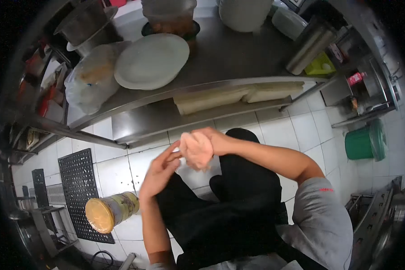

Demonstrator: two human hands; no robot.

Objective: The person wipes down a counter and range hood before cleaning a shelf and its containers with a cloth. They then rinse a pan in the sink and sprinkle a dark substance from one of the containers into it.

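Observation:
A pale pink, soft lump (196, 150) that looks like raw meat is held above my lap, between my hands. My right hand (213, 140) is closed round its right side, and part of those fingers is hidden behind it. On the left, my left hand (161, 170) has its fingers bent and partly spread, with the fingertips at the lump's left edge. Below and to the left of the hands, a round container with a yellow lid (100, 215) is on the floor.
A steel table (229, 58) spans the front, bearing a white plate (152, 61), a plastic bag (93, 77) and a metal cylinder (311, 46). A black perforated mat (78, 184) lies left. A green bucket (365, 141) stands right.

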